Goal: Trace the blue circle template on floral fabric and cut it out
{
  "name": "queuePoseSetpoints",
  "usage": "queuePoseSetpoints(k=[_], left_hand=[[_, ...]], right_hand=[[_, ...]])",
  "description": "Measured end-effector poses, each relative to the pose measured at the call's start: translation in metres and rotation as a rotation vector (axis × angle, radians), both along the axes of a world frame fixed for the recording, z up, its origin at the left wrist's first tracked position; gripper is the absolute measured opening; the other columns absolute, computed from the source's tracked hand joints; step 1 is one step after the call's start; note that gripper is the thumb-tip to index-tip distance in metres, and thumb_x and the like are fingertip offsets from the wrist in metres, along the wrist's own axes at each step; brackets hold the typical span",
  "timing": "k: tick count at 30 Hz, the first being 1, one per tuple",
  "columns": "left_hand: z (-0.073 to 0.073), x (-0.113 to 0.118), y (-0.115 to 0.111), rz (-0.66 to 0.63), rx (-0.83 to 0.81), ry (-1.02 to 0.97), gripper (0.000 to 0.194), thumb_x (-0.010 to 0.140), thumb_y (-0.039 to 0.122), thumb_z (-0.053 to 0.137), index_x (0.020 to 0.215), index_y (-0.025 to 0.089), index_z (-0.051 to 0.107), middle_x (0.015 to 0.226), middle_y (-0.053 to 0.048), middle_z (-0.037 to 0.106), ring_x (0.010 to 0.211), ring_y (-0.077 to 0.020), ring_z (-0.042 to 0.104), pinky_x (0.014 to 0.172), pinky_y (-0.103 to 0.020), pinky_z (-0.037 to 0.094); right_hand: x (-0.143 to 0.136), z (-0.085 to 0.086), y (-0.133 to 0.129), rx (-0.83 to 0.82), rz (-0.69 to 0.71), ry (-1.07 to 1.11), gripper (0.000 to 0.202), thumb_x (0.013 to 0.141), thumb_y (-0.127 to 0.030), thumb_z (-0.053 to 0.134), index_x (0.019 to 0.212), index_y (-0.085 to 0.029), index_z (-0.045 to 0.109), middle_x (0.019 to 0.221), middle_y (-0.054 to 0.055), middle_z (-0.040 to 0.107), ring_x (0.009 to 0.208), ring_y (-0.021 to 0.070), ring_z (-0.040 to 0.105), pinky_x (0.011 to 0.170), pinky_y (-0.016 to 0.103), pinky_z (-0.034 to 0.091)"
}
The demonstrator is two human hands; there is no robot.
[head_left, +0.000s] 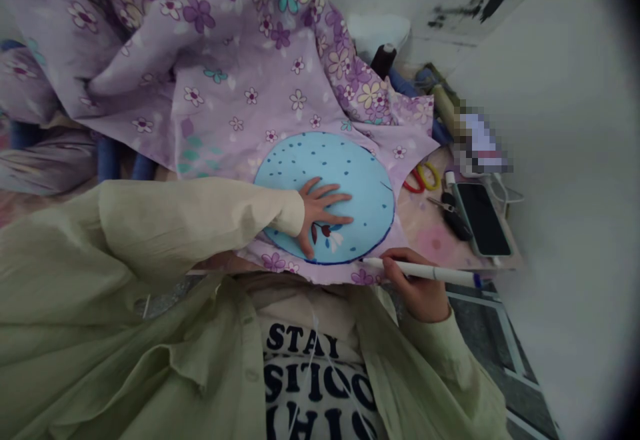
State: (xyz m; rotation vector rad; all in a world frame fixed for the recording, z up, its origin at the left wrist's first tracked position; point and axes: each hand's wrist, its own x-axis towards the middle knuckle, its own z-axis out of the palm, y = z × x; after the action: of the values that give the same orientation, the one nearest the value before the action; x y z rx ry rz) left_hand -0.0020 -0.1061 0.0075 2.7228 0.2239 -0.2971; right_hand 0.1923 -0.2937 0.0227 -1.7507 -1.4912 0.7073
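My left hand (323,213) lies flat with spread fingers on a round light-blue piece (320,157) dotted with dark blue and printed with a small flower. Under that piece spreads a purple floral cloth (240,103). Between the fingers of my right hand (417,285) is a white marker pen (425,271) with a blue end. Its tip is at the lower right edge of the round piece, against the cloth. A dark blue line runs along the lower and right rim of the round piece.
Right of the cloth lie scissors (429,177) with red and yellow handles, keys (445,207) with a dark fob, and a phone (483,220). Behind stand a dark thread spool (384,60) and blue rolls (403,83). A white wall (575,180) rises at the right.
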Motion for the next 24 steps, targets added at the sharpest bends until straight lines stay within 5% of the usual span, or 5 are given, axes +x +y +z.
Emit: queuePoseSetpoints(k=[8, 11, 14, 19, 24], left_hand=[[-0.007, -0.002, 0.000, 0.008, -0.001, -0.044, 0.106, 0.039, 0.062, 0.071, 0.134, 0.037, 0.030, 0.149, -0.002, 0.004, 0.131, -0.0405, -0.003, 0.098, -0.059, -0.011], [-0.007, -0.001, 0.001, 0.002, -0.006, -0.038, 0.108, 0.038, 0.064, 0.070, 0.134, 0.036, 0.030, 0.149, -0.003, 0.003, 0.131, -0.0411, -0.003, 0.097, -0.060, -0.011], [-0.005, -0.001, 0.000, 0.006, -0.006, -0.049, 0.110, 0.036, 0.067, 0.069, 0.133, 0.037, 0.030, 0.148, -0.004, 0.005, 0.131, -0.0421, -0.001, 0.096, -0.063, -0.011], [-0.004, -0.002, -0.001, -0.005, -0.001, -0.037, 0.111, 0.037, 0.069, 0.067, 0.135, 0.033, 0.028, 0.148, -0.008, 0.005, 0.131, -0.0413, -0.002, 0.096, -0.064, -0.008], [-0.006, -0.004, -0.003, 0.048, 0.025, -0.132, 0.113, 0.037, 0.069, 0.065, 0.132, 0.019, 0.033, 0.141, -0.015, 0.023, 0.130, -0.0379, 0.011, 0.101, -0.059, -0.005]], right_hand=[[-0.007, 0.001, -0.003, 0.235, -0.004, 0.093, 0.023, 0.087, -0.025, 0.044, 0.108, -0.022, 0.052, 0.079, 0.003, 0.067, 0.066, 0.0158, 0.061, 0.060, 0.029, 0.049], [-0.025, -0.003, 0.008, 0.199, 0.116, -0.167, 0.016, 0.084, -0.023, 0.050, 0.099, -0.022, 0.055, 0.089, 0.005, 0.066, 0.085, 0.0193, 0.059, 0.076, 0.034, 0.047], [-0.043, -0.010, 0.021, 0.189, 0.126, -0.340, 0.022, 0.078, -0.028, 0.057, 0.098, -0.020, 0.053, 0.093, 0.009, 0.062, 0.088, 0.0241, 0.055, 0.077, 0.038, 0.046], [-0.060, -0.021, 0.035, 0.135, 0.131, -0.452, 0.037, 0.072, -0.035, 0.061, 0.101, -0.017, 0.046, 0.093, 0.012, 0.059, 0.086, 0.0290, 0.052, 0.074, 0.042, 0.044], [-0.064, -0.021, 0.038, 0.081, 0.102, -0.481, 0.037, 0.072, -0.036, 0.061, 0.100, -0.018, 0.046, 0.091, 0.011, 0.058, 0.086, 0.0300, 0.051, 0.074, 0.042, 0.042]])
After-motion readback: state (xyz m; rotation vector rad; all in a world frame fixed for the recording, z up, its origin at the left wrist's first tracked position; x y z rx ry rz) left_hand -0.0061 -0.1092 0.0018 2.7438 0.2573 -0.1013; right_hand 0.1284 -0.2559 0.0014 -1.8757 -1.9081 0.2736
